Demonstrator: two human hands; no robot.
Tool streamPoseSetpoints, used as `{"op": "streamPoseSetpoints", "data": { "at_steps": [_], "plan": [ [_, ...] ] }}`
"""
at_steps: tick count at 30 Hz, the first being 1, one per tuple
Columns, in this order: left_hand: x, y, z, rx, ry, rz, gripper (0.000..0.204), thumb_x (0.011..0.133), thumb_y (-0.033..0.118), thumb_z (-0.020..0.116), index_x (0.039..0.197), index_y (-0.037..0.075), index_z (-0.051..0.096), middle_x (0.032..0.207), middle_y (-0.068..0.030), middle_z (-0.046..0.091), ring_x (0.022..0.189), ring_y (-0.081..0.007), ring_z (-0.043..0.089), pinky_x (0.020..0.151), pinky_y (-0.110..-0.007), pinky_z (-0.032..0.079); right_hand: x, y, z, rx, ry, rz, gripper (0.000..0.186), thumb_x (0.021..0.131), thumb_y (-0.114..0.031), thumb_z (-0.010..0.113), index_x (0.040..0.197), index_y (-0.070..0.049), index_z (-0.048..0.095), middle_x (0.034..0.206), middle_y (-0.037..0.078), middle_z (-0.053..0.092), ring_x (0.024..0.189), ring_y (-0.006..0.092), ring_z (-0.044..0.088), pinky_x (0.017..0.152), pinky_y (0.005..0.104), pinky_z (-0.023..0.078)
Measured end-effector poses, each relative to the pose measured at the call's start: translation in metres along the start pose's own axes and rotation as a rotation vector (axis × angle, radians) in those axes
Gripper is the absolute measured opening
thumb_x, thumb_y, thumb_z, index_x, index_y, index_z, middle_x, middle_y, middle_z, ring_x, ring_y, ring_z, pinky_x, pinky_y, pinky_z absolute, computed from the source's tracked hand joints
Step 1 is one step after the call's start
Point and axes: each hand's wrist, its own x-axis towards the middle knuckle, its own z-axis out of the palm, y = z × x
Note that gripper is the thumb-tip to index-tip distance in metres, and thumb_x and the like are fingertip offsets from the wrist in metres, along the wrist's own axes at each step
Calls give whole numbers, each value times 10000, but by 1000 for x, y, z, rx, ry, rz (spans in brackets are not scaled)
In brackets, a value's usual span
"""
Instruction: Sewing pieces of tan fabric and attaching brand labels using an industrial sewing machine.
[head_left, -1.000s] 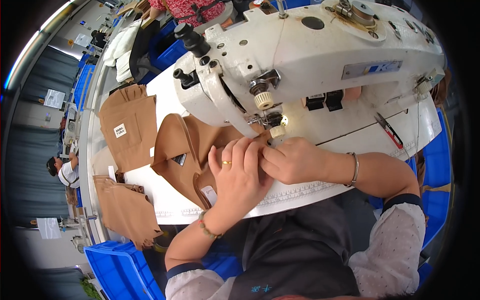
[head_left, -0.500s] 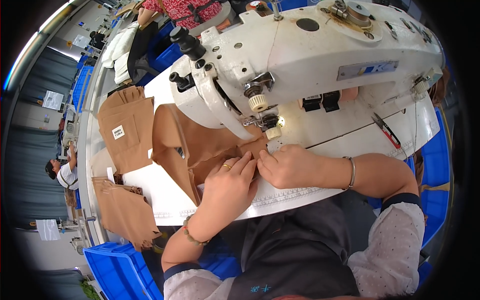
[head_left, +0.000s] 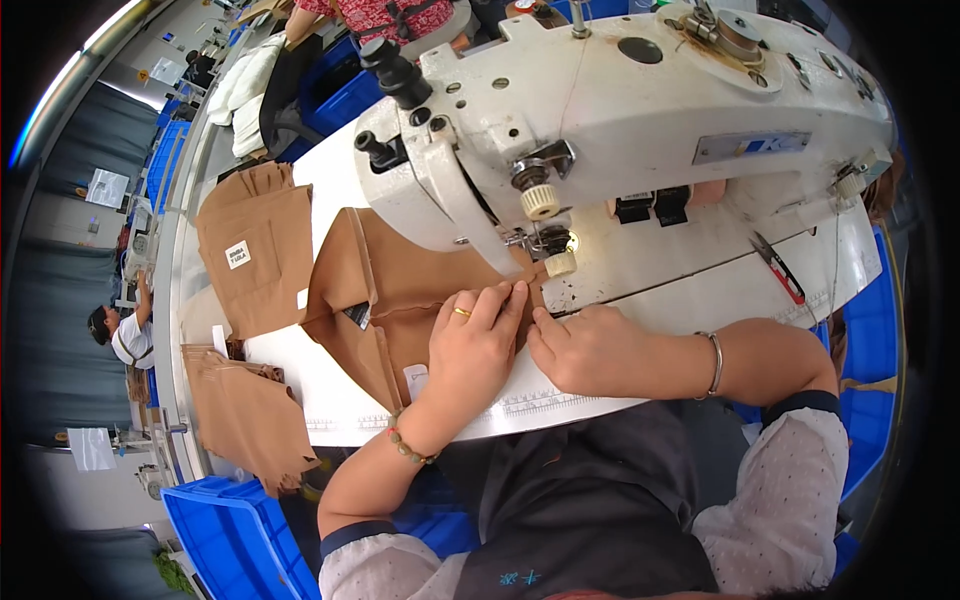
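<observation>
A brown fabric piece [head_left: 400, 262] with sewn seams lies spread on the white machine bed, its far right part by the needle area of a sewing machine [head_left: 545, 255]. My left hand [head_left: 474, 340] is closed on its right edge, fingers bent over the cloth. Close beside it, my right hand [head_left: 585, 348] pinches the same edge between thumb and fingers, just in front of the presser foot. A small white label [head_left: 416, 382] shows on the cloth by my left wrist, and a dark label [head_left: 357, 315] lies farther left.
Stacked brown pieces [head_left: 255, 250] and more brown cloth [head_left: 250, 410] lie at the left. Red-handled thread snips [head_left: 778, 270] rest on the bed at right. A blue crate [head_left: 240, 535] stands at lower left. People sit at other stations beyond.
The fabric lies flatter and more spread out, showing its labels and seams. Both hands have shifted slightly right, still at its edge. The view has shifted slightly.
</observation>
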Motion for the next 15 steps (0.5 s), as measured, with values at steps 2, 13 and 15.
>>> {"op": "streamPoseSetpoints", "data": {
  "at_steps": [2,13,15],
  "plan": [
    [0,2,-2,-8,10,2,471,742,1,691,1212,21,702,1092,-60,643,917,-240,597,834,-365,516,-3,-2,-2,11,-14,9,247,758,-128,658,933,40,703,972,255,724,499,144,622,437,271,489],
    [19,-23,12,-65,39,-51,367,774,-37,666,1135,14,712,1060,-96,637,907,-312,611,802,-401,510,9,17,25,-33,151,73,154,702,-116,666,767,23,648,829,221,696,441,151,592,380,301,449],
    [23,-29,17,-90,65,-51,340,783,-35,665,1114,20,719,1034,-105,639,890,-318,617,779,-410,510,10,20,29,-37,152,95,132,699,-112,668,739,8,631,754,166,676,442,151,588,380,308,444]
  ]
}}
